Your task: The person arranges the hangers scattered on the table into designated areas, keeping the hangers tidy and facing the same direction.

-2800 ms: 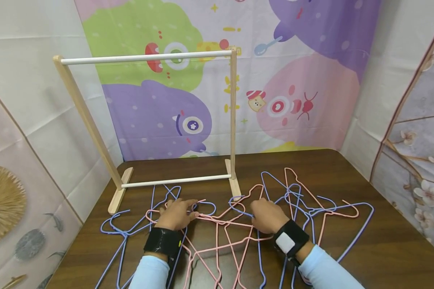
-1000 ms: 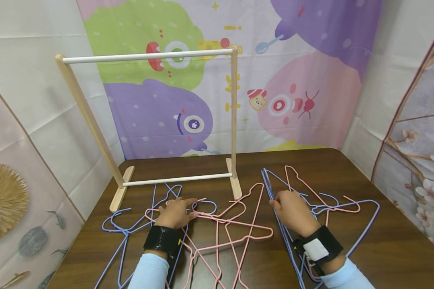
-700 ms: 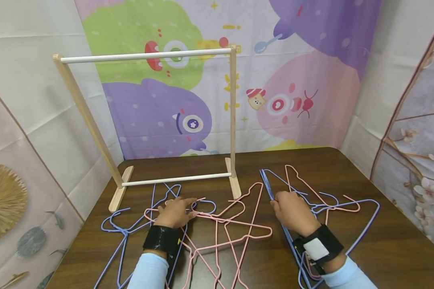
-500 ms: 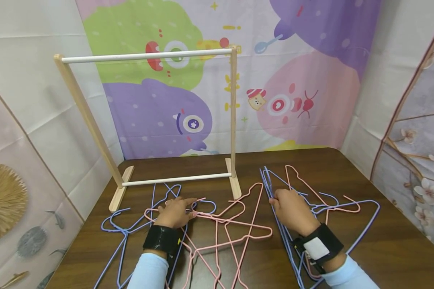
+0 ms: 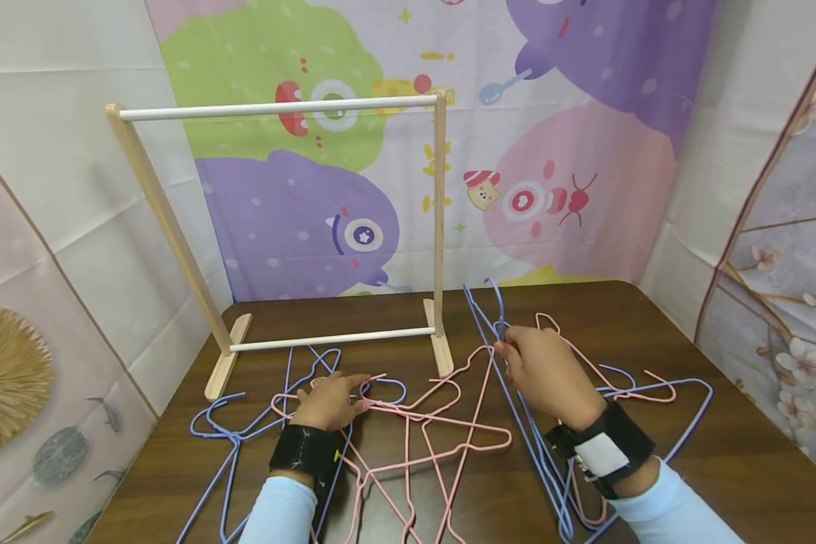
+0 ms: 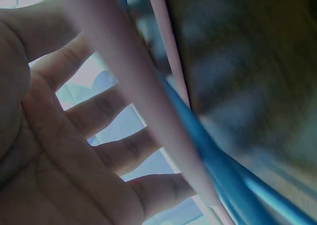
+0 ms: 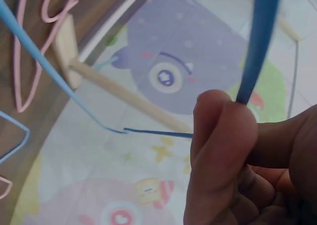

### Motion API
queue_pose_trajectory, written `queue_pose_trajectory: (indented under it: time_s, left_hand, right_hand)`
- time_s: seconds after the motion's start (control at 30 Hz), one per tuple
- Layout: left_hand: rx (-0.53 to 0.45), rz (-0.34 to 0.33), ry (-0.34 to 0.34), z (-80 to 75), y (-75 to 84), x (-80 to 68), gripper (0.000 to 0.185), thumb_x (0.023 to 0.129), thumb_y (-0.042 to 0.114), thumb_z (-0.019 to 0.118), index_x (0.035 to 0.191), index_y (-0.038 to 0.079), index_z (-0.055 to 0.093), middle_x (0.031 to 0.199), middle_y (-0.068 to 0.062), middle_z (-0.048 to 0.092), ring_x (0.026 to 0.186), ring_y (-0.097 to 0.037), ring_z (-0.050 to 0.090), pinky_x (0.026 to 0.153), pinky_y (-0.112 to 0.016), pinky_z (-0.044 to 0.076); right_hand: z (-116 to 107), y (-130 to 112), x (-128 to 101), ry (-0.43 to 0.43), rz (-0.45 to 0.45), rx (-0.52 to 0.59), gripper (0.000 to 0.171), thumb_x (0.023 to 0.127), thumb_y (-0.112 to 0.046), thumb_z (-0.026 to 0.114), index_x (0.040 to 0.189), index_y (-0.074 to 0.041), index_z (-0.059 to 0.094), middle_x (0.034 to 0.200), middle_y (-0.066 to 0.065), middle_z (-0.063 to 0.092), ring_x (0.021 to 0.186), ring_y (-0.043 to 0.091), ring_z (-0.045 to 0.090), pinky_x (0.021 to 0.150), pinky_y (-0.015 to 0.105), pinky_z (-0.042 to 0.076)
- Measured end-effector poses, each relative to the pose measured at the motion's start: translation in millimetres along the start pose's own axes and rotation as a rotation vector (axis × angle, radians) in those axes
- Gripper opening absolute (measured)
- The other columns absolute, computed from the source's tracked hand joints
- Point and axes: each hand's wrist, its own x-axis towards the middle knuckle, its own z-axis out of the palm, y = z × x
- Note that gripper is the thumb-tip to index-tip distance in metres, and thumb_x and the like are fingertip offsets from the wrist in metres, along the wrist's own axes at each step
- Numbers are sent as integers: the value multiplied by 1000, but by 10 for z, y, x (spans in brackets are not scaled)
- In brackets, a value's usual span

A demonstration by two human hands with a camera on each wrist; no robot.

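Observation:
My right hand point(image 5: 547, 374) pinches a blue wire clothes hanger point(image 5: 496, 306) near its top. In the right wrist view, thumb and fingers point(image 7: 218, 136) close on the blue wire point(image 7: 260, 41). Other blue hangers point(image 5: 537, 453) run alongside below this hand; how many it holds is unclear. My left hand point(image 5: 329, 404) rests with fingers spread over a tangle of pink clothes hangers point(image 5: 442, 415) and blue ones. The left wrist view shows its fingers point(image 6: 99, 111) extended, with a pink hanger wire point(image 6: 133, 81) and blue wires point(image 6: 198, 136) crossing in front of them.
A wooden rack point(image 5: 440, 219) with white bars point(image 5: 279, 108) stands at the back left of the brown table point(image 5: 653, 317). One blue hanger point(image 5: 227, 438) lies left of my left hand. More pink and blue hangers point(image 5: 693, 393) lie at the right.
My right hand went right with a blue hanger to the right-hand pile. Since then it has moved slightly up and left, raising blue hanger tops. The left hand stays in place.

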Motion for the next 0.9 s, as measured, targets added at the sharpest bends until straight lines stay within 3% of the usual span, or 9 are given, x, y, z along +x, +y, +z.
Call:
queue_pose_trajectory:
  time_s: [0.3,0.6,0.9]
  left_hand:
    - [1,-2,3,0,3,-4,51,96,32,73,144,22,61,145,-20,56,128,-58,46,101,-84,25]
    - [4,3,6,5,11,-8,50,95,32,73,143,22,61,143,-20,57,128,-58,46,101,-84,26]
    - [3,3,9,8,11,-8,50,95,32,73,143,22,62,143,-21,57,129,-57,46,101,-85,25]
  right_hand:
    - [-147,-302,129,-45,-49,36,25,100,-10,63,74,-11,60,58,-6,46,54,12,46,51,30,37]
    - [-290,-539,143,-24,-105,5,31,100,-11,63,70,-14,57,56,-7,44,54,12,45,53,30,36]
    - [-345,-725,311,-68,-125,89,32,103,-13,61,71,-11,58,58,-6,50,52,10,48,50,29,39]
